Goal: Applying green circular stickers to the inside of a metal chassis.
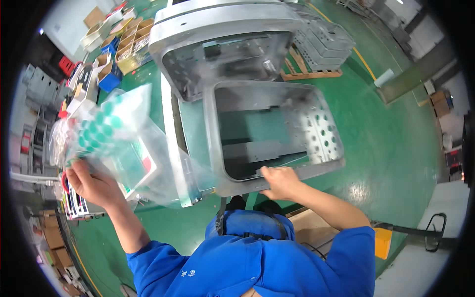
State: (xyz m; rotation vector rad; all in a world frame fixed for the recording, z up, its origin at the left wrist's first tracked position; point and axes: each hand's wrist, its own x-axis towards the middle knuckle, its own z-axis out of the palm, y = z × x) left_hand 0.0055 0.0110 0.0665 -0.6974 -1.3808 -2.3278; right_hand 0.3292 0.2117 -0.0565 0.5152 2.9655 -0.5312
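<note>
My left hand (94, 185) is closed on the edge of a clear plastic sheet. Rows of green round stickers (101, 126) show on it, blurred by motion. The see-through sheet hangs over the left side of the bench. At the centre lies a grey metal housing (210, 143), an open frame with rounded corners and a side wall full of round holes (324, 131). My right hand (282, 183) is closed over its near rim, fingers wrapped on the inner edge. Whether anything small sits under those fingers cannot be made out.
Behind the housing stands a larger grey metal housing (222, 24). More grey perforated parts (321, 47) are stacked on a wooden pallet (311, 75) at the far right. Blue bins (110, 76) and a divided cardboard box (134, 42) stand at the far left.
</note>
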